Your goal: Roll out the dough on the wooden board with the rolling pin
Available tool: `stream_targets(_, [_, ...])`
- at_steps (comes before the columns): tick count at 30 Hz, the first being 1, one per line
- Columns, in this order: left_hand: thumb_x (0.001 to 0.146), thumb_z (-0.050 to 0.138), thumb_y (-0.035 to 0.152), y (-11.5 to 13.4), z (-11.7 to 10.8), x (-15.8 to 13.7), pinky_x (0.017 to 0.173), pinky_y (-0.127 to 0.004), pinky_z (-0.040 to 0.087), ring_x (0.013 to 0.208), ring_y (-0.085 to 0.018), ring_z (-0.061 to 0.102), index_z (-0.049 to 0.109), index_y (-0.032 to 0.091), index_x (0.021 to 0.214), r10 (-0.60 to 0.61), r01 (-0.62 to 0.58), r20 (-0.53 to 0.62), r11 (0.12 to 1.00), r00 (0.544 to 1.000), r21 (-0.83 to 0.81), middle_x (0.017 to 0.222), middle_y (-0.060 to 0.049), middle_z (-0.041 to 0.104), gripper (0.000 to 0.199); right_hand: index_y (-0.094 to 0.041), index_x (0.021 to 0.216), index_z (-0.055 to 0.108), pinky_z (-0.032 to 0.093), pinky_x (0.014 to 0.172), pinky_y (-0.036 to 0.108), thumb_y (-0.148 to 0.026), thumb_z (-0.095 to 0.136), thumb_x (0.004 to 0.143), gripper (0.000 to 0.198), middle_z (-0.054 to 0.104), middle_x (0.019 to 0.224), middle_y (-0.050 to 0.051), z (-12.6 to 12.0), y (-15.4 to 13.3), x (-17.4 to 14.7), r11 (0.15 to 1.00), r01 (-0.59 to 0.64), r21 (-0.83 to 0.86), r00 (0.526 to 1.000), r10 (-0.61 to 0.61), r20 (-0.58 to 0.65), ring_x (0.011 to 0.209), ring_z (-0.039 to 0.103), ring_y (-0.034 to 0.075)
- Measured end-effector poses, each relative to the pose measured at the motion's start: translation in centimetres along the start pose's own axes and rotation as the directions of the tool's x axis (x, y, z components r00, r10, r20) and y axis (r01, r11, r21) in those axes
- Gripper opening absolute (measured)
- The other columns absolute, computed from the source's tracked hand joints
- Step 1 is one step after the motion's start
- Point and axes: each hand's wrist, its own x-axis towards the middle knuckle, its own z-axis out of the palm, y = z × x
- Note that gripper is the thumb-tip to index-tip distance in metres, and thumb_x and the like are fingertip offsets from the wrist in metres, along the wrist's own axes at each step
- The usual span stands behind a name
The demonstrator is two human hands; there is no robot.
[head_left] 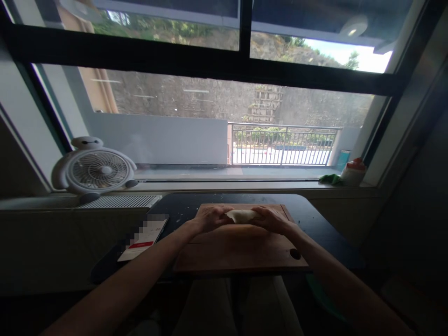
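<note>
A pale lump of dough (242, 216) is held up between my two hands, over the far part of a wooden cutting board (241, 252). My left hand (214, 218) grips its left end with fingers curled round it. On the opposite end, my right hand (271, 218) is closed in the same way. The dough's middle is bare and stretches across the gap between the hands. Most fingertips are hidden behind the dough or lost in shadow. Below the dough, the board shows a lighter patch.
The board lies on a dark table (315, 228) with small white specks. A paper packet with a red band (142, 244) rests at the table's left. A white fan (103, 170) stands on the sill at left; a white bottle (353, 173) and green cloth (331, 179) sit at right.
</note>
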Motion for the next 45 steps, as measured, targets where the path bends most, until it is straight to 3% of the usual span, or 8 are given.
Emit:
stream_targets(4, [0.082,0.046,0.049,-1.2,-0.9,2.0,0.075,-0.024,0.042,0.091,-0.017,0.057,0.050,0.032,0.122,-0.067,0.062,0.104,0.997,0.992,0.053,0.103,-0.001,0.058,0.043,-0.026,0.111,0.058,0.039,0.072,0.024,-0.050,0.051,0.082,0.039,0.063,0.100,0.004,0.7,0.8,1.4,0.999,-0.049,-0.020,0.999,0.049,-0.008,0.084,0.057,0.016])
stream_targets(11, [0.078,0.051,0.041,-1.3,0.6,1.2,0.079,-0.023,0.041,0.091,-0.017,0.057,0.053,0.029,0.120,-0.092,0.095,0.053,0.994,0.994,-0.056,0.105,0.000,0.058,0.043,-0.025,0.109,0.060,0.038,0.072,0.022,-0.041,0.045,0.087,0.031,0.061,0.098,0.003,1.5,1.2,0.7,0.999,0.023,0.039,0.996,-0.020,-0.092,0.084,0.055,0.014])
stream_targets(17, [0.083,0.037,0.050,-1.1,0.0,2.3,0.075,-0.025,0.044,0.092,-0.020,0.060,0.059,0.028,0.113,-0.267,0.277,0.097,0.954,0.959,-0.110,0.104,-0.001,0.065,0.043,-0.025,0.101,0.063,0.036,0.061,0.023,-0.050,0.036,0.089,0.039,0.065,0.088,0.002,1.5,1.4,2.5,0.984,-0.171,0.045,0.985,0.170,0.020,0.074,0.058,0.015])
stream_targets(22, [0.082,0.042,0.044,-0.2,0.0,2.5,0.071,-0.026,0.044,0.084,-0.020,0.062,0.063,0.024,0.102,-0.295,0.298,0.059,0.953,0.954,-0.053,0.096,-0.004,0.067,0.035,-0.023,0.095,0.063,0.038,0.066,0.025,-0.050,0.034,0.089,0.040,0.065,0.089,0.005,1.9,1.3,2.2,0.984,-0.176,0.004,0.984,0.176,0.008,0.077,0.058,0.017])
stream_targets(31, [0.070,0.060,0.035,-0.1,1.9,-0.1,0.084,-0.023,0.043,0.098,-0.016,0.056,0.049,0.022,0.120,-0.037,0.022,-0.062,0.974,0.997,-0.224,0.110,-0.003,0.060,0.053,-0.021,0.123,0.050,0.042,0.085,0.032,-0.043,0.057,0.077,0.052,0.059,0.114,0.007,1.5,0.9,-1.1,0.996,0.070,0.047,0.996,-0.068,-0.049,0.099,0.055,0.020])
stream_targets(36, [0.073,0.055,0.028,1.2,0.0,-0.1,0.082,-0.023,0.042,0.095,-0.016,0.058,0.062,0.029,0.103,0.036,-0.042,-0.034,0.975,0.999,-0.217,0.104,0.003,0.063,0.031,-0.025,0.115,0.058,0.043,0.078,0.029,-0.040,0.062,0.072,0.045,0.062,0.108,0.005,0.2,0.0,-0.7,0.991,0.118,0.062,0.993,-0.117,-0.017,0.091,0.057,0.019])
stream_targets(40, [0.076,0.052,0.041,0.1,-0.7,1.1,0.071,-0.023,0.044,0.085,-0.017,0.062,0.065,0.025,0.098,-0.158,0.171,0.070,0.945,0.985,-0.280,0.093,0.003,0.067,0.030,-0.024,0.099,0.066,0.043,0.065,0.023,-0.044,0.058,0.075,0.032,0.067,0.085,0.000,0.1,1.0,0.5,0.991,-0.084,0.100,0.995,0.077,0.069,0.075,0.060,0.015])
stream_targets(45, [0.079,0.045,0.053,-2.6,-0.2,3.0,0.069,-0.029,0.046,0.090,-0.025,0.061,0.059,0.011,0.108,-0.523,0.516,-0.021,0.847,0.852,-0.126,0.104,-0.012,0.064,0.053,-0.020,0.101,0.064,0.042,0.061,0.025,-0.050,0.040,0.085,0.042,0.067,0.081,0.005,0.8,3.1,2.2,0.946,-0.322,0.019,0.947,0.322,0.000,0.069,0.060,0.016])
